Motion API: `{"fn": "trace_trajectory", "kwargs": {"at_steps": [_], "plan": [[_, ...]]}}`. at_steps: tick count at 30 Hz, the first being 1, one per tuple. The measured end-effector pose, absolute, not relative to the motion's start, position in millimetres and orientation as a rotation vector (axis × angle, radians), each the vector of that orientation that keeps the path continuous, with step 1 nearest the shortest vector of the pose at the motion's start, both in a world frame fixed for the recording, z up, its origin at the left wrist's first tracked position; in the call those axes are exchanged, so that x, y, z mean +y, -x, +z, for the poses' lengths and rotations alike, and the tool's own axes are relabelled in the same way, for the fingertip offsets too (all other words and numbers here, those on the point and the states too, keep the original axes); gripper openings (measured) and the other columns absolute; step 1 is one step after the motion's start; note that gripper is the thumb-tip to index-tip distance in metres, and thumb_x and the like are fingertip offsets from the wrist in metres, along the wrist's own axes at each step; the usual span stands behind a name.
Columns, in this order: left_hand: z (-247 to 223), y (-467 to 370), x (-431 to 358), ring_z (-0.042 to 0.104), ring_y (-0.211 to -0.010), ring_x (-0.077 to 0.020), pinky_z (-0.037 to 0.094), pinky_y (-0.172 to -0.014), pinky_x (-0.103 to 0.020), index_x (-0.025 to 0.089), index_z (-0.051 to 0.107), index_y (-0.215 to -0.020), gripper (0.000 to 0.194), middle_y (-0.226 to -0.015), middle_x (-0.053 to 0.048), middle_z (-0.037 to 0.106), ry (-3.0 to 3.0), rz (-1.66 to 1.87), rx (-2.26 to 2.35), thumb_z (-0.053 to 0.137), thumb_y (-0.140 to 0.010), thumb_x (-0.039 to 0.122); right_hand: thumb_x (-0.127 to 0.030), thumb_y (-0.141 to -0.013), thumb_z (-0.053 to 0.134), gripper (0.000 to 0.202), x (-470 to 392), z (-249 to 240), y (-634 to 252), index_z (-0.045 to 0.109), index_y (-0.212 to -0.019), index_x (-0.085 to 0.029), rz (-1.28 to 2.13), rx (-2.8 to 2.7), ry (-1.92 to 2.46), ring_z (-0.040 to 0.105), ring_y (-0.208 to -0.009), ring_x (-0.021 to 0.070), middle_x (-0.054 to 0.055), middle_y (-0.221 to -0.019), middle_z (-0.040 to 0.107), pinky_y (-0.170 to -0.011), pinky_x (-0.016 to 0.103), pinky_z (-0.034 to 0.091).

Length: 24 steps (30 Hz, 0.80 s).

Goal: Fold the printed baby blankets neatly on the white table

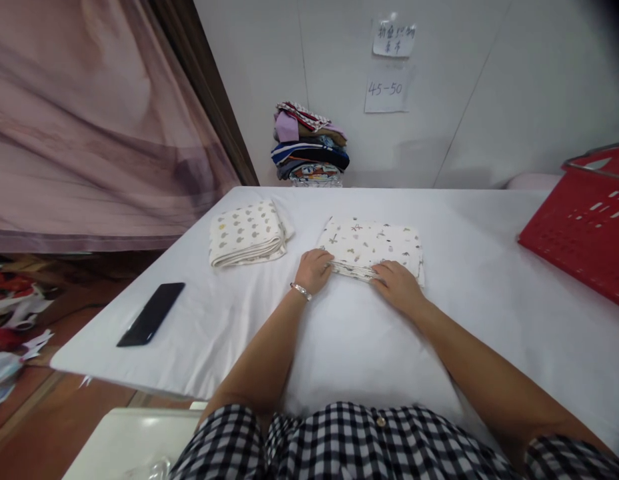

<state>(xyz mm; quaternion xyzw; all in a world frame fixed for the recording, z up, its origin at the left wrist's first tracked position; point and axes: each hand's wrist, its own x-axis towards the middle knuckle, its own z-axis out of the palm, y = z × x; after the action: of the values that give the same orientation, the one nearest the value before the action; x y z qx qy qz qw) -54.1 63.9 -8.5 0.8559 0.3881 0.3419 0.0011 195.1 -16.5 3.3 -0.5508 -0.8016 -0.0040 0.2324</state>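
A folded white cloth with small scattered prints [372, 241] lies flat on the white-covered table [379, 347], its layered edge toward me. My left hand [314, 271], with a bracelet at the wrist, is closed on the near left corner of this cloth. Farther right along the same edge, my right hand [398, 285] pinches the layers, thumb low and fingers on top. The fingertips of both hands are partly hidden in the fabric. To the left sits a second folded cloth, white with grey rounded prints [247, 230], apart from my hands.
A black phone [152, 313] lies near the table's left edge. At the right stands a red plastic basket [582, 227]. A stack of folded clothes [309, 147] rises behind the far edge, against the wall. A pink curtain [89, 127] hangs at the left; below is a pale stool [134, 440].
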Motion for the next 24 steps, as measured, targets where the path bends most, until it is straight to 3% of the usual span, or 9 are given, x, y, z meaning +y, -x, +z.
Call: {"fn": "trace_trajectory", "kwargs": {"at_steps": [10,24], "plan": [[-12.2,54.1,66.6,0.053,-0.102,-0.0228,0.043,-0.089,-0.042,0.021,0.061,-0.108,0.027,-0.105,-0.008,0.062,-2.743,0.97,1.23,0.053,-0.082,0.019,-0.025,-0.09,0.042,0.022,-17.4,4.6,-194.8,0.058,-0.105,-0.021,0.006,-2.205,1.499,0.053,-0.093,0.0232,0.008,-0.102,0.06,-0.075,0.035,0.044],[-11.9,52.0,69.5,0.056,-0.092,-0.0215,0.043,-0.086,-0.041,0.02,0.063,-0.093,0.016,-0.093,-0.006,0.065,-2.761,0.959,1.25,0.05,-0.085,0.018,-0.025,-0.092,0.039,0.024,-14.7,-0.2,-197.1,0.059,-0.103,-0.019,0.003,-2.256,1.474,0.053,-0.093,0.0229,0.009,-0.102,0.06,-0.077,0.036,0.045]]}}
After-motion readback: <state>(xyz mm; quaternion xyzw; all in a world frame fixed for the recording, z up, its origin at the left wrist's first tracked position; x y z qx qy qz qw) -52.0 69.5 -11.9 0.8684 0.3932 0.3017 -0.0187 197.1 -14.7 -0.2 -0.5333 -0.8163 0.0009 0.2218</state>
